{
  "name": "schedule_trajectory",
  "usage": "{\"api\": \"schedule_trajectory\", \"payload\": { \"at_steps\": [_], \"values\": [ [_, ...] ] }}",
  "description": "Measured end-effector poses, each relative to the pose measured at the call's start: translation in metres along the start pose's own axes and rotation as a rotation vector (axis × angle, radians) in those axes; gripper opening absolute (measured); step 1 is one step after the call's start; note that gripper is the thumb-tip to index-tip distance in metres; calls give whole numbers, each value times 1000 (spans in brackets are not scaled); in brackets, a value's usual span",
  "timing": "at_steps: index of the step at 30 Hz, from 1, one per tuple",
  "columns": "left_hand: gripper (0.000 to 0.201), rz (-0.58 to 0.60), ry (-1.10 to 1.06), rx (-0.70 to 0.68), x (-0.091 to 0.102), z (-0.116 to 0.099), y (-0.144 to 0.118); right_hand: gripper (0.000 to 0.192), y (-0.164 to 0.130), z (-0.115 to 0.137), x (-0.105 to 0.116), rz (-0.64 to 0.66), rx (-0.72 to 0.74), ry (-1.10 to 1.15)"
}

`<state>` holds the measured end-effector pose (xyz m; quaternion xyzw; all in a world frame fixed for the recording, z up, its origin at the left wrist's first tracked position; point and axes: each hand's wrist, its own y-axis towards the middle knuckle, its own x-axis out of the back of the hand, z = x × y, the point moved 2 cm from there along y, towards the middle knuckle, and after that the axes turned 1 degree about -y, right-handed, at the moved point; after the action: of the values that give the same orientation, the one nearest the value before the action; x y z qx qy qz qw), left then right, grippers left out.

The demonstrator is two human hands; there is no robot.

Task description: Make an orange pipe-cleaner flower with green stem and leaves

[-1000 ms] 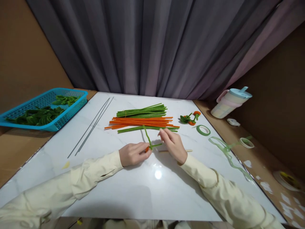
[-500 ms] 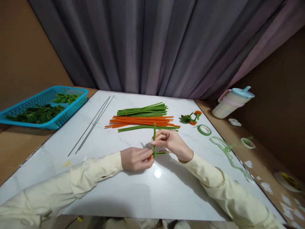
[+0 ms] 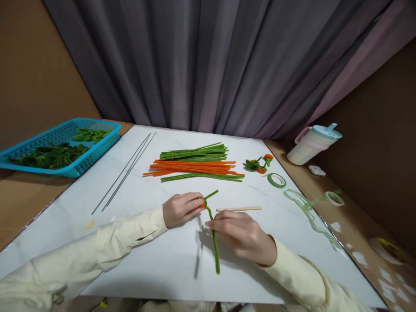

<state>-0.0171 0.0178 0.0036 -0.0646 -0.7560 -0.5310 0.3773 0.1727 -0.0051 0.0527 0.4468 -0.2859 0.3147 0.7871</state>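
Nearest, low in the middle of the frame, the long free end of a green chenille stem (image 3: 216,256) hangs below the right hand (image 3: 242,232), whose grip is closed, thumb and fingers pinching the stem partway along its length. Just above and to the left, the left hand (image 3: 182,209) also has a closed grip, its fingertips holding a small orange chenille piece (image 3: 202,205); the fingers cover much of it, so its full form is hard to judge. The green stem meets this piece at the fingertips, and a shorter green end slants up towards the upper right. Just beyond the right hand, a thin wooden stick (image 3: 240,209) lies flat on the white marbled worktop (image 3: 156,268). Farther right, a loose strip of green tape (image 3: 307,204) trails near a roll of green tape (image 3: 276,186). At the centre lie a few green stems (image 3: 201,176), then a spread of orange stems (image 3: 195,166), then a thicker green bundle (image 3: 198,152). Right of these sits a cluster of orange-and-green chenille pieces (image 3: 261,170). Thin dark wires (image 3: 126,172) slant across the left. A blue basket (image 3: 97,152) of green chenille leaves (image 3: 48,156) stands at the left edge, a lidded tumbler (image 3: 307,149) at the right, and grey curtains (image 3: 182,65) fill the top.
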Motion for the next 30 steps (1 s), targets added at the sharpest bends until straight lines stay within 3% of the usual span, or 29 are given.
{"api": "schedule_trajectory", "payload": {
  "at_steps": [2, 4, 6, 10, 13, 15, 19, 26, 30],
  "values": [
    [14, 0, 2, -5, 0, 1, -1, 29, -6, -1, -4, 100, 28, -15],
    [14, 15, 47, -41, 0, 2, -1, 29, -8, -4, -2, 164, -73, 113],
    [12, 31, 129, -107, 1, 1, 0, 26, -7, -12, 5, 104, -312, 380],
    [10, 24, 237, -192, 2, -3, 3, 18, -3, -38, 16, -212, -870, 1074],
    [10, -5, 236, -244, 3, -7, 4, 23, -2, -51, 3, 27, -1143, 1427],
    [12, -22, 227, -312, 3, -10, 5, 36, -2, -52, -9, 246, -1180, 1521],
    [9, -26, 203, -414, 6, -14, 8, 35, -1, -44, -26, 353, -1015, 1590],
    [9, -14, 202, -339, 5, -10, 5, 30, -8, -36, -39, 90, -1012, 1774],
    [10, -4, 238, -310, 3, -9, 4, 26, -8, -34, -42, 22, -993, 1804]
  ]
}}
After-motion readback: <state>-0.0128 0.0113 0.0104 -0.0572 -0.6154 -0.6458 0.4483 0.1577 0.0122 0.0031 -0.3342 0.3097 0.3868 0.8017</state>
